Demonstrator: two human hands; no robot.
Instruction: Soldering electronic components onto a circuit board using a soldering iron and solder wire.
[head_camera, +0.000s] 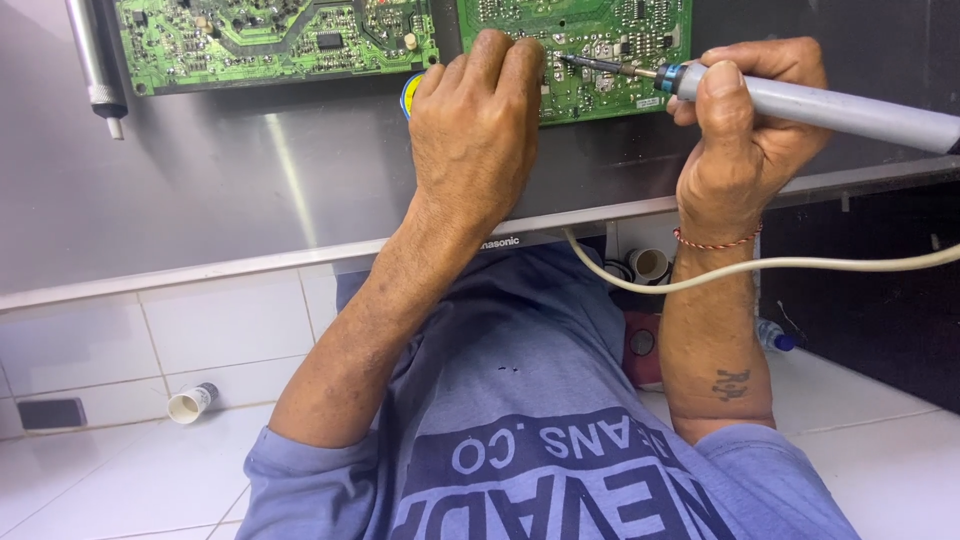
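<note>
- Two green circuit boards lie on a grey metal panel; the right-hand board is the landmark here.
- Left hand is curled knuckles-up, fingertips pressing on the lower left part of that board. Cannot tell whether it grips anything underneath.
- Right hand is clamped round the grey barrel of a soldering iron, thumb along the top.
- Iron's tip touches the board's surface just right of the left hand's fingers; the barrel runs off to the right of the board.
- Hands sit close, not touching.
- Second board lies just left of the landmark board, with a narrow gap between.
- Blue-and-yellow round object peeks out at the board's lower left corner, mostly hidden by the left hand.
- Metal pen-shaped tool lies far left of the board, past the second board.
- White cable crosses below the board, under the right wrist.
</note>
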